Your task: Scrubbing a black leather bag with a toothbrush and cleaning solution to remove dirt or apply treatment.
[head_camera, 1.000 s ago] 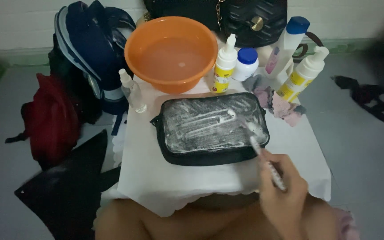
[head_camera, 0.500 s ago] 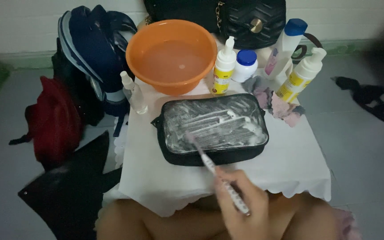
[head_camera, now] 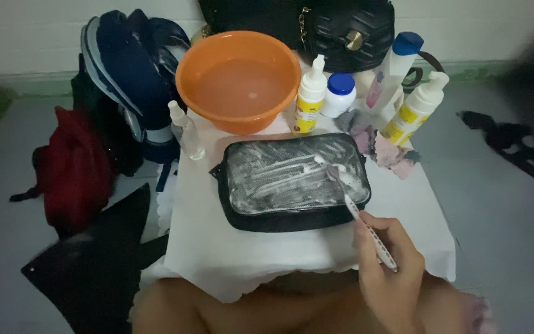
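Black pouch (head_camera: 292,182), soft, foam-slick, likely light, best held by dry edges; right hand (head_camera: 387,272) grips toothbrush (head_camera: 358,216); left hand unseen.

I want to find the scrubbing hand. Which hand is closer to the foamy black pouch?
Right. The right hand holds a toothbrush whose bristles touch the foamy black pouch; the left hand is out of view.

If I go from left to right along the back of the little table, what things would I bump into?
Small clear spray bottle → orange basin → white pump bottle with yellow label → white jar with blue lid → tall white bottle with blue cap → white foam pump bottle.
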